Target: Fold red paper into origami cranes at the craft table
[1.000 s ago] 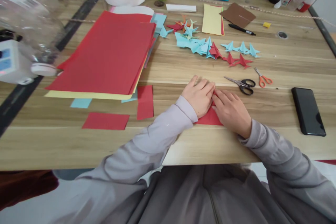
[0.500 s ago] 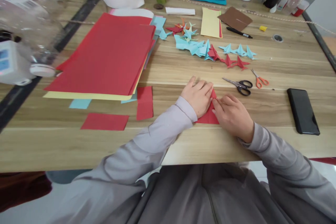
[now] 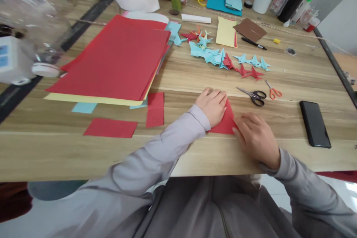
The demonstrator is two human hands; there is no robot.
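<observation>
your step in hand looks like pressing a crease into the red paper [image 3: 224, 123], which lies flat on the tabletop [image 3: 184, 81] near its near edge, right of the middle. your left hand [image 3: 211, 107] spreads palm down over the paper's left side, fingers straight and side by side, pinning it rather than gripping. your right hand [image 3: 256, 137] is half curled at the paper's right corner, thumb and fingers close together; whether they pinch that corner or only touch it, i cannot tell. i judge the next move calls for a firm left palm and a light right hand, so the sheet neither skews nor creases off line.

for room, a strip of wood runs between the paper and the near edge, and your sleeves cross that edge on both sides. toward the right edge you have wood as far as the phone [image 3: 315, 124]. the far side is tighter: the black scissors [image 3: 256, 96] lie just beyond your right hand, blade tips pointing toward the paper's far tip, so a long push that way could nudge them. to the left, an upright red strip [image 3: 155, 109] sits well apart from your left hand.
</observation>
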